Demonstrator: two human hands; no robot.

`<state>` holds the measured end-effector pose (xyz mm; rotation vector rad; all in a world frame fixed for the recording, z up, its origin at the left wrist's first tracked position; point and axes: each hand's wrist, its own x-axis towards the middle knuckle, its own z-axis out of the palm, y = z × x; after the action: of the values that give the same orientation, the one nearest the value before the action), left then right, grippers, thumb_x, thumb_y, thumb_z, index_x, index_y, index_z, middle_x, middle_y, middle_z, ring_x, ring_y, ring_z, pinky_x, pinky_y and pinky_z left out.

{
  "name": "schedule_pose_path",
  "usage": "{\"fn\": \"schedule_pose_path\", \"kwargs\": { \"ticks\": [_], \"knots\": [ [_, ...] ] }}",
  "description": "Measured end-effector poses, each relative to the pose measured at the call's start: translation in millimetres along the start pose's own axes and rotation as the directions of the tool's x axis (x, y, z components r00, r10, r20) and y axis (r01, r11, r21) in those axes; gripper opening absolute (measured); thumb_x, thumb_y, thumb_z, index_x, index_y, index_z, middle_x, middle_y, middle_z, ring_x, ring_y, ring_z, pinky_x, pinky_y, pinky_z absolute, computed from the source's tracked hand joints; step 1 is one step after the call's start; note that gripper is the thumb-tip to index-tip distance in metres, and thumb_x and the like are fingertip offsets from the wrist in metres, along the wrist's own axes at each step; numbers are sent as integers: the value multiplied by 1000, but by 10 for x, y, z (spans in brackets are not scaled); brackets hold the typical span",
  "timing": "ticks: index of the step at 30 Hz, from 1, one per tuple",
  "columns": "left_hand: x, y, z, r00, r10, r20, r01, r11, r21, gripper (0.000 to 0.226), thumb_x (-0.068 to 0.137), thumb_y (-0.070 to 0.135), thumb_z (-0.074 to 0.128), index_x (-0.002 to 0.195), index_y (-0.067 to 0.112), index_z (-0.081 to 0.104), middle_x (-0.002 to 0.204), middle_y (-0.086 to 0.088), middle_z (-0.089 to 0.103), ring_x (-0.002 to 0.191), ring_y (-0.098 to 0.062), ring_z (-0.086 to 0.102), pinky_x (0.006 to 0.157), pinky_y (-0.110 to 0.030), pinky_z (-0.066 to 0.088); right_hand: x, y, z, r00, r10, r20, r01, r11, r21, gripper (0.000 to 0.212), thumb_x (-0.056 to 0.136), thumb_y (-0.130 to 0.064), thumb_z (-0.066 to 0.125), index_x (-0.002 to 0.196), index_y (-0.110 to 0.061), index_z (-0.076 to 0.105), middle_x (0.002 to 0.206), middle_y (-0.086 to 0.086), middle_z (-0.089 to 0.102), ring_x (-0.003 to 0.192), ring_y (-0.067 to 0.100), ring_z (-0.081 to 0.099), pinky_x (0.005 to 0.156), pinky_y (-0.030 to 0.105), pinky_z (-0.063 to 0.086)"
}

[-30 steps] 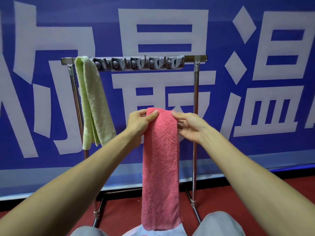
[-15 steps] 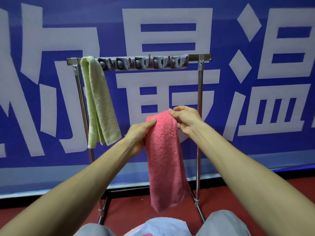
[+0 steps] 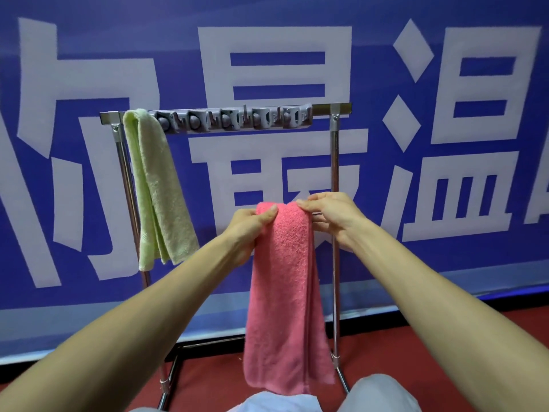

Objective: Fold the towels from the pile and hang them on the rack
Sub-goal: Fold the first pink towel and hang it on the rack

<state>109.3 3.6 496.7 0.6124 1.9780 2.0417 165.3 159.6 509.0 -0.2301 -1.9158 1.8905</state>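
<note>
Two hands hold one folded pink towel point(image 3: 282, 295) in the head view, in front of the metal rack point(image 3: 335, 185) and well below its top bar. Left hand point(image 3: 248, 230): closed on the towel's upper left corner, thumb on the near face. Right hand point(image 3: 329, 217): closed on the upper right corner, fingertips point(image 3: 303, 203) pinching the top fold. The towel hangs straight down as a narrow strip between the rack's two uprights, its lower edge just above the person's grey-clad knees point(image 3: 383, 394). A green towel point(image 3: 157, 185) is draped over the rack's top bar at the left end, beside a grey clip strip point(image 3: 234, 118) fixed along the bar. Behind the rack stands a blue banner point(image 3: 445, 263) with large white characters; below the rack is red floor point(image 3: 214, 379).
</note>
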Motion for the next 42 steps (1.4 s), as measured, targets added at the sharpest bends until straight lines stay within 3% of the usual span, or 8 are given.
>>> {"fn": "schedule_pose_path", "kwargs": {
  "ticks": [4, 7, 11, 16, 20, 25, 31, 42],
  "knots": [
    [-2, 118, -66, 995, 43, 92, -61, 979, 196, 17, 96, 18, 55, 91, 8, 68, 84, -1, 66, 79, -13, 59, 70, -22, 50, -59, -37, -120, 999, -22, 40, 34, 941, -337, 36, 87, -29, 67, 59, -12, 55, 49, 1, 53, 42, 10, 51, 44, 21, 44],
    [-8, 233, -165, 986, 75, 150, -123, 931, 344, 20, 97, 20, 54, 93, 6, 67, 77, 0, 56, 77, -14, 50, 75, -27, 41, 17, -14, -82, 992, -119, 27, 120, 898, -423, 33, 90, -34, 62, 70, -9, 56, 58, 0, 46, 44, 9, 46, 48, 20, 42],
    [-30, 418, -323, 952, 147, 269, -259, 855, 449, 27, 99, 19, 49, 108, -2, 63, 91, -7, 56, 84, -17, 49, 81, -32, 41, 66, -4, 181, 951, -43, 308, 105, 976, -189, 29, 98, -30, 51, 106, -6, 65, 74, -5, 62, 58, 2, 55, 54, 15, 44],
    [-62, 603, -583, 942, 189, 278, -323, 736, 595, 33, 98, 20, 49, 107, -11, 57, 89, -7, 52, 84, -19, 47, 83, -36, 41, 46, 34, 469, 837, 26, 547, -60, 997, 44, 26, 101, -24, 43, 92, -10, 63, 54, -8, 54, 45, 2, 46, 50, 15, 42],
    [-72, 631, -769, 952, 209, 225, -302, 771, 561, 30, 98, 16, 49, 101, -13, 59, 77, -6, 53, 72, -15, 49, 73, -28, 42, 106, -24, 515, 734, -69, 675, -64, 983, 171, 36, 94, -31, 51, 120, -9, 64, 64, 4, 43, 50, 12, 35, 68, 27, 41],
    [-108, 619, -899, 961, 130, 244, -223, 886, 406, 17, 95, 18, 55, 87, 6, 63, 63, 3, 54, 52, -7, 48, 53, -18, 41, 125, -219, 615, 844, -241, 479, 174, 968, 180, 23, 95, -13, 51, 108, 3, 62, 75, 4, 68, 59, 10, 58, 56, 22, 49],
    [-95, 434, -1055, 938, 58, 342, -130, 973, 191, 35, 81, 38, 66, 102, 10, 69, 87, -1, 64, 77, -14, 58, 77, -31, 45, 204, -427, 799, 904, -276, 327, 181, 939, 291, 14, 93, -14, 58, 92, -3, 65, 69, 6, 67, 58, 14, 62, 56, 26, 56],
    [184, 667, -1223, 930, 251, 269, -341, 862, 375, 35, 94, 25, 56, 108, -6, 64, 98, -9, 63, 89, -20, 54, 84, -37, 44, 604, -723, 1208, 936, -272, 222, 179, 914, 363, 7, 92, -10, 59, 88, -7, 65, 61, 5, 65, 53, 15, 59, 54, 26, 53]
  ]
}}
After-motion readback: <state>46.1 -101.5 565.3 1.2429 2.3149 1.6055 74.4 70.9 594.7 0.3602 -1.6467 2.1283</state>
